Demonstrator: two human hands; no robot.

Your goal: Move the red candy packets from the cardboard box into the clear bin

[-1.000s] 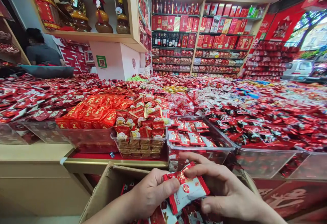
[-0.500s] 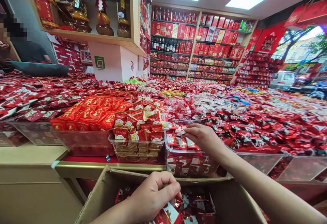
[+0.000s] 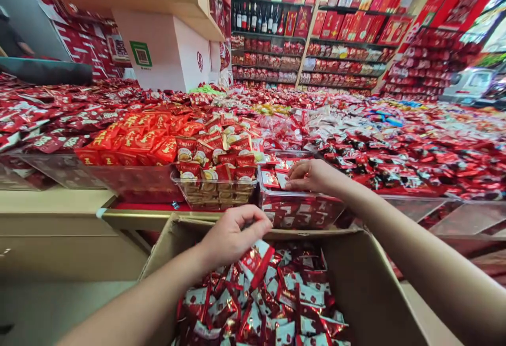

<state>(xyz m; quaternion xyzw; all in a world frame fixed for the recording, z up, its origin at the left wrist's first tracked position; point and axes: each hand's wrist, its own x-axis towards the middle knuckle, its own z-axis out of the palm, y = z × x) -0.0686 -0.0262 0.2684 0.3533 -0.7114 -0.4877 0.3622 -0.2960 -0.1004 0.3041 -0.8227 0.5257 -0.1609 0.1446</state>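
Note:
My left hand is closed above the open cardboard box, and a red-and-white candy packet hangs from its fingers. Loose wrapped candies of the same colours fill the bottom of that box. At the clear plastic bin behind it, my right hand reaches over the rim from the right. Its thumb and fingers pinch a small red-and-white packet on top of the row. Packets lie flat and in order inside this bin.
Beside the bin stands a tub of durian candies, then one of bright red packets. Further heaps of wrapped sweets spread across the counter. A gold-edged counter rim runs behind the box. Shelves line the back wall.
The view has tipped downward, showing more of the box's contents. My right hand has drawn its fingers closer to the bin's front packets. My left hand still holds its packet over the box.

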